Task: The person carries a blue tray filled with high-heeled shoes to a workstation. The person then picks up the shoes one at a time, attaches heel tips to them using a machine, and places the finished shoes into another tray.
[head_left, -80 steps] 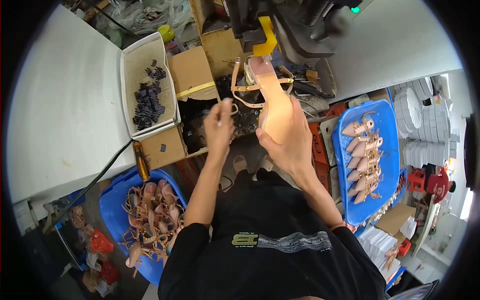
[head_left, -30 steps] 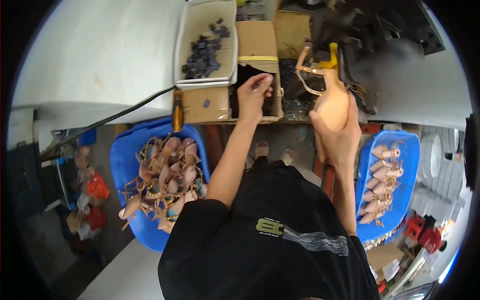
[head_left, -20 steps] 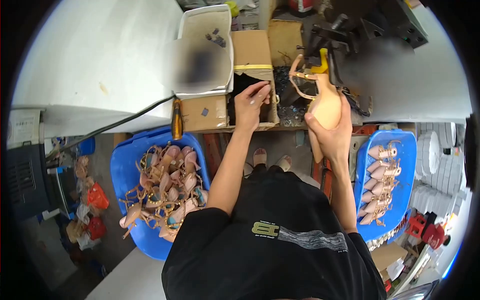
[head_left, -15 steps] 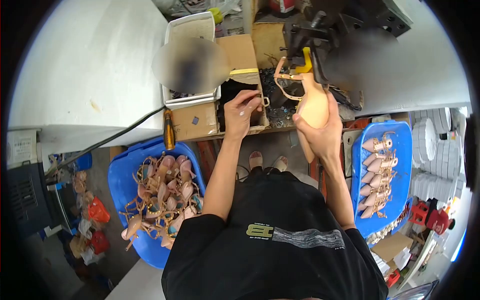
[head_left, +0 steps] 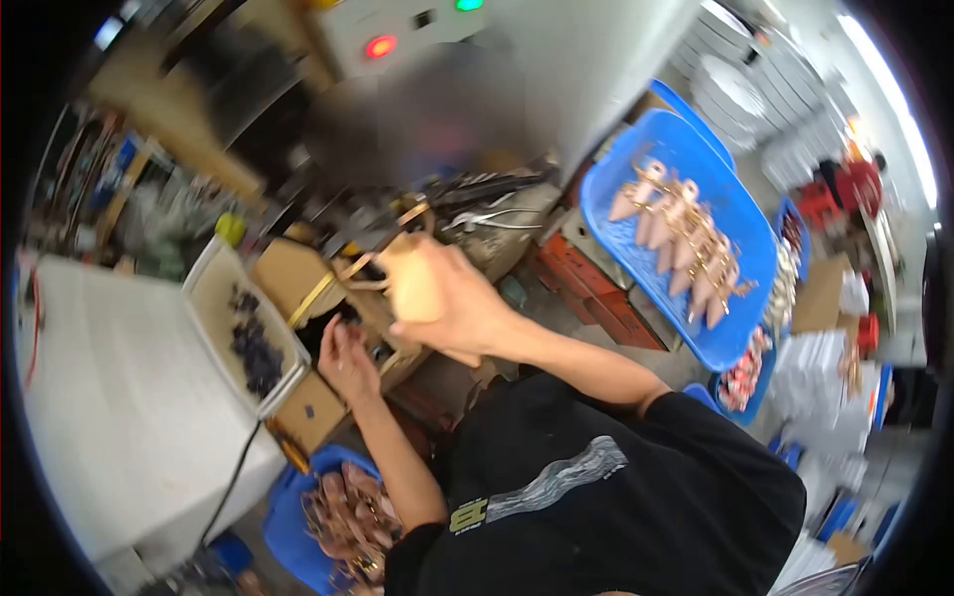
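- Right hand, near centre: gripping a single shoe, fingers wrapped over one side of its smooth, flat tan sole; narrow straps stick out towards ten o'clock.
- Left hand, towards eight o'clock of the shoe: one hand, fingers loosely bent, at the mouth of a cardboard box; I cannot tell whether it pinches anything.
- Nine o'clock: one shallow white rectangular tray with a heap of small dark pieces, too many to count.
- Eight o'clock: one screwdriver with an orange handle.
- Seven o'clock: a blue plastic basin of jumbled shoes, uncountable.
- Between two and three o'clock: another blue plastic tub, rounded corners, one row of pointed, strapped shoes, at least five.
- Between eleven and twelve: two round lights, one red, one green.
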{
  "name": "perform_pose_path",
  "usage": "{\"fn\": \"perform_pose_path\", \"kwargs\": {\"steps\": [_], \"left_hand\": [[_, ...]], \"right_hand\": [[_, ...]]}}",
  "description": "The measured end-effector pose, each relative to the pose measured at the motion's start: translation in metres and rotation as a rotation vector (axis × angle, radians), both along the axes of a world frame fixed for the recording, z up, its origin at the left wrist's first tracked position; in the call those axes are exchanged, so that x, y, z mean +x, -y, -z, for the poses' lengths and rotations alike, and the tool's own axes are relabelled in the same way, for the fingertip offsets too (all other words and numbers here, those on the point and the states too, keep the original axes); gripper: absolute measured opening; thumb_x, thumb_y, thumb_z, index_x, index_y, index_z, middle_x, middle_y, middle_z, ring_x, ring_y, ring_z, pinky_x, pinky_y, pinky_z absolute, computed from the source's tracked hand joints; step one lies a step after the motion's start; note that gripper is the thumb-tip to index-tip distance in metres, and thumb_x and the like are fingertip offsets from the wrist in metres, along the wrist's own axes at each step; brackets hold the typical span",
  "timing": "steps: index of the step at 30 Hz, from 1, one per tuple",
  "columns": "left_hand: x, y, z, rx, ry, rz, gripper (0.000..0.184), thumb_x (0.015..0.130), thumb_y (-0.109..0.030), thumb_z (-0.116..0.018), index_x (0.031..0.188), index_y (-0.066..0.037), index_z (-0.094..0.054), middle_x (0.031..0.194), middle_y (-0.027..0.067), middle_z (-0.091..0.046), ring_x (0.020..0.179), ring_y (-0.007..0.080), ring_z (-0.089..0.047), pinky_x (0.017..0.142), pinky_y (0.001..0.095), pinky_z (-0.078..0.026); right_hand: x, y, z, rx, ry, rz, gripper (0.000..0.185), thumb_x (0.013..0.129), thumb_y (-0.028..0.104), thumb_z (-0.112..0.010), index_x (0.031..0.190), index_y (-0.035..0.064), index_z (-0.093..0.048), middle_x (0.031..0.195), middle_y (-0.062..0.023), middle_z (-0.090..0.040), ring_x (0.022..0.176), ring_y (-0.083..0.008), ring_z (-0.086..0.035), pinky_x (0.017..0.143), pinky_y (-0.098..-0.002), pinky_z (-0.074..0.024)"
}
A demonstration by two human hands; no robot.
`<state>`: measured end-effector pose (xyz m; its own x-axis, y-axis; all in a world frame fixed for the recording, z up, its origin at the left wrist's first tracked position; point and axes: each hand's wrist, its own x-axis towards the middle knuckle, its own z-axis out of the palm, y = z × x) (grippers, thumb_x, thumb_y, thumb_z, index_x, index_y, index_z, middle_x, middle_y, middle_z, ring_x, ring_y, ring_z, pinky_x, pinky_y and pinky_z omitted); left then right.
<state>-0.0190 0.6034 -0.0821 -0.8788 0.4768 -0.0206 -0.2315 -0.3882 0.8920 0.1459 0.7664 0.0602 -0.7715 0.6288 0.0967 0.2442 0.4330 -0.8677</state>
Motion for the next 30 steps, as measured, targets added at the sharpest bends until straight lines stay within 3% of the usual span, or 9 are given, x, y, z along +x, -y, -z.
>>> {"fn": "perform_pose_path", "kwargs": {"steps": [2,13,16,19,21,24,26,27,30], "left_hand": [[0.006,-0.007,-0.014,-0.010,0.006,-0.050,0.027,0.096,-0.014,-0.062,0.116,0.005,-0.060,0.087,0.0055,-0.060,0.078,0.0125,-0.057,0.070,0.0263,-0.046],[0.009,-0.012,-0.022,-0.138,-0.050,-0.071,0.028,0.099,-0.014,-0.059,0.119,0.006,-0.056,0.098,0.0075,-0.060,0.088,0.0147,-0.056,0.077,0.0277,-0.047],[0.010,-0.014,-0.025,-0.184,-0.051,-0.070,0.030,0.099,-0.014,-0.058,0.121,0.005,-0.056,0.096,0.0067,-0.060,0.086,0.0136,-0.055,0.075,0.0268,-0.047],[0.005,-0.009,-0.022,-0.216,-0.094,-0.015,0.031,0.099,-0.014,-0.058,0.122,0.005,-0.056,0.092,0.0061,-0.059,0.081,0.0125,-0.053,0.070,0.0263,-0.044],[0.010,-0.010,-0.025,-0.260,-0.132,-0.099,0.031,0.099,-0.014,-0.059,0.122,0.006,-0.056,0.091,0.0058,-0.058,0.081,0.0123,-0.052,0.070,0.0268,-0.044],[0.016,-0.014,-0.037,-0.320,-0.175,-0.200,0.034,0.097,-0.016,-0.062,0.122,0.007,-0.057,0.088,0.0044,-0.058,0.077,0.0118,-0.053,0.067,0.0260,-0.044],[0.013,-0.031,-0.051,-0.373,-0.228,-0.253,0.034,0.097,-0.016,-0.062,0.122,0.008,-0.059,0.086,0.0048,-0.058,0.075,0.0117,-0.052,0.066,0.0250,-0.043],[0.007,-0.039,-0.059,-0.427,-0.338,-0.232,0.033,0.097,-0.016,-0.062,0.120,0.008,-0.061,0.088,0.0042,-0.059,0.072,0.0106,-0.050,0.063,0.0237,-0.042],[0.008,-0.106,-0.103,-0.502,-0.595,-0.330,0.032,0.097,-0.015,-0.061,0.120,0.008,-0.062,0.093,0.0021,-0.061,0.074,0.0094,-0.049,0.064,0.0239,-0.042]], "right_hand": [[0.002,-0.003,-0.007,-0.089,0.037,-0.040,0.104,0.067,0.037,-0.083,0.144,-0.0019,-0.024,0.125,-0.0291,-0.045,0.109,-0.0461,-0.055,0.096,-0.0457,-0.0474],[0.002,-0.007,-0.001,-0.123,-0.001,-0.081,0.098,0.069,0.032,-0.078,0.142,-0.0044,-0.024,0.111,-0.0307,-0.047,0.094,-0.0478,-0.059,0.082,-0.0456,-0.0518],[0.009,-0.006,0.011,-0.188,-0.111,-0.099,0.095,0.069,0.029,-0.078,0.144,0.0010,-0.026,0.111,-0.0298,-0.049,0.095,-0.0474,-0.059,0.082,-0.0446,-0.0518],[0.056,-0.031,-0.028,-0.381,-0.100,-0.272,0.093,0.068,0.024,-0.080,0.144,0.0057,-0.030,0.114,-0.0255,-0.052,0.097,-0.0452,-0.059,0.082,-0.0438,-0.0514],[0.109,-0.052,-0.037,-0.205,-0.246,-0.178,0.088,0.067,0.019,-0.081,0.142,0.0071,-0.036,0.112,-0.0204,-0.056,0.096,-0.0412,-0.060,0.082,-0.0434,-0.0506],[0.194,-0.085,0.013,-0.037,-0.246,0.479,0.054,0.070,0.013,-0.078,0.120,0.0063,-0.061,0.099,-0.0152,-0.063,0.094,-0.0301,-0.061,0.082,-0.0427,-0.0476],[0.219,-0.154,0.044,0.382,-0.027,0.662,0.040,0.079,0.009,-0.067,0.118,0.0035,-0.060,0.094,-0.0194,-0.057,0.085,-0.0370,-0.059,0.074,-0.0439,-0.0479],[0.222,-0.187,0.050,0.369,0.129,0.726,0.043,0.078,0.008,-0.065,0.120,0.0018,-0.057,0.110,-0.0240,-0.056,0.095,-0.0418,-0.060,0.079,-0.0485,-0.0497],[0.220,-0.300,0.140,0.629,0.563,0.821,0.041,0.079,0.005,-0.064,0.117,-0.0063,-0.053,0.109,-0.0260,-0.057,0.101,-0.0403,-0.059,0.083,-0.0458,-0.0499]]}}
